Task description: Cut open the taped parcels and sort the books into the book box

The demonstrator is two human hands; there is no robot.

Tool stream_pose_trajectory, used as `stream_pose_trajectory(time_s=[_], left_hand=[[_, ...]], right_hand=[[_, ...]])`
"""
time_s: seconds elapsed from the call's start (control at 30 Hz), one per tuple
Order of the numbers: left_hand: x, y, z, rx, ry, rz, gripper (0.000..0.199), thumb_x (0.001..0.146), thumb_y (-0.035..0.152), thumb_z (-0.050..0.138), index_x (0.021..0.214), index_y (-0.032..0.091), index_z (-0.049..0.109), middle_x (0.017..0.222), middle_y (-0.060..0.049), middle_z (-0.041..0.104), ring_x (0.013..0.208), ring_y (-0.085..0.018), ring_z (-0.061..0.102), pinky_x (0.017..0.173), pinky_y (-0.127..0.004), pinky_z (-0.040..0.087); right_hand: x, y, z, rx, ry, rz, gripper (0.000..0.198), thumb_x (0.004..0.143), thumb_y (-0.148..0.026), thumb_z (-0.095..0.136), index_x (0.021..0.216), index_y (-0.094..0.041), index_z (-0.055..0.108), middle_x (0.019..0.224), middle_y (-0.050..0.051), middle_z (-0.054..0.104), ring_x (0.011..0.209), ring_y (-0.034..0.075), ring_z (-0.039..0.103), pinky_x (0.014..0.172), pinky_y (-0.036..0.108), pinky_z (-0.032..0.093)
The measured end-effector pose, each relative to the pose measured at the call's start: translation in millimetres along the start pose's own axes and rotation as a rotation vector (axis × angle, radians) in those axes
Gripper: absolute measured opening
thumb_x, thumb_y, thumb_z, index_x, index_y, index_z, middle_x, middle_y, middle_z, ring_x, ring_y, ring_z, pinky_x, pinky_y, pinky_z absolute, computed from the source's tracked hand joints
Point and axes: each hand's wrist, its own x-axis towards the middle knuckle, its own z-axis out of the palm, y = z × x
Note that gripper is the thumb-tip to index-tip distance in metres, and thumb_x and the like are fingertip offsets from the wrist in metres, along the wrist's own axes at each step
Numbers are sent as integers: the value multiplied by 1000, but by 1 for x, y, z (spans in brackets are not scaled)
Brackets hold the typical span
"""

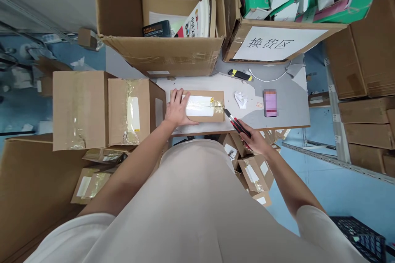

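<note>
A small taped cardboard box [200,119] with a white label lies flat on the table in front of me. My left hand [177,109] is spread open over its left end, pressing on the top. In my right hand [254,139] is a red and black box cutter [236,122], its handle wrapped by my fingers. The blade tip touches or nearly touches the taped right end of the box; I cannot tell which. Two larger taped cartons, one of them a brown carton [119,111], stand to the left of my left hand.
At the back, an open carton [163,55] holds books, and another [234,45] holds green and white boxes. A yellow and black cutter [240,74], crumpled paper [240,100] and a phone [270,102] lie on the table [286,117]. Labelled parcels [253,172] are piled below the front edge.
</note>
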Motion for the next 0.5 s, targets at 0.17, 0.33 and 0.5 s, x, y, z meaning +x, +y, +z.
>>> stream_pose_trajectory(time_s=[0.17,0.33,0.5], left_hand=[[0,-1,1,-17,25,-2,133,42,76,73,150,20,19,156,-17,13,140,-49,7,102,-61,35],[2,16,4,-113,124,-164,130,44,78,70,149,19,19,154,-20,15,139,-49,6,97,-62,38],[3,31,9,-309,180,-444,126,49,71,72,147,16,16,150,-23,15,138,-46,9,101,-62,33]], right_hand=[[-15,12,16,115,32,3,68,86,-46,53,148,-28,32,66,-3,56,41,8,44,36,22,41],[-10,21,26,311,317,-54,81,83,-52,58,151,-30,20,91,3,67,52,11,58,51,29,53],[53,-6,61,648,333,-164,59,74,-57,65,123,-28,49,128,8,57,103,22,64,77,37,58]])
